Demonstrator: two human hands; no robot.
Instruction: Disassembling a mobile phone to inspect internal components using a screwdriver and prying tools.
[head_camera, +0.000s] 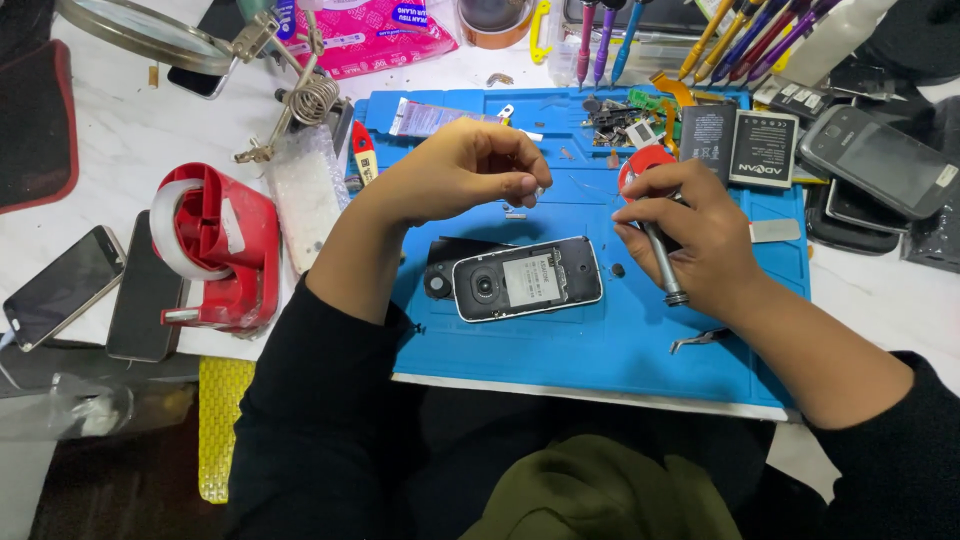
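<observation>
**benchrat:** Closest to the lens is olive-green fabric (600, 495) on the lap, with black sleeves running up to both hands over a blue work mat (600, 345). What's the phone doing?

**solderjoe:** Small dark phone (527, 279) lies flat near the middle of the mat, back side up with the cover off, so you see the battery bay with a pale label and the round camera lens at its left end. A black piece pokes out from under its left end, can't tell what exactly. Neither hand touches the phone.

**benchrat:** Hands?

**solderjoe:** Left hand (465, 170) hovers above the mat just past the phone, fingertips pinched together on something tiny. Too small to say what it is. Right hand (695, 235) is wrapped around a screwdriver (660, 255) with a metal shaft and a red cap (645, 160) at the top, just right of the phone.

**benchrat:** Clutter?

**solderjoe:** Plenty. Red tape dispenser (215, 250) off the mat's left edge, a smartphone (62, 285) lying further left, two loose batteries (740, 140) at the mat's far right corner, another phone (880, 160) beyond them. Tweezers (700, 340) lie on the mat near the right wrist.
</observation>
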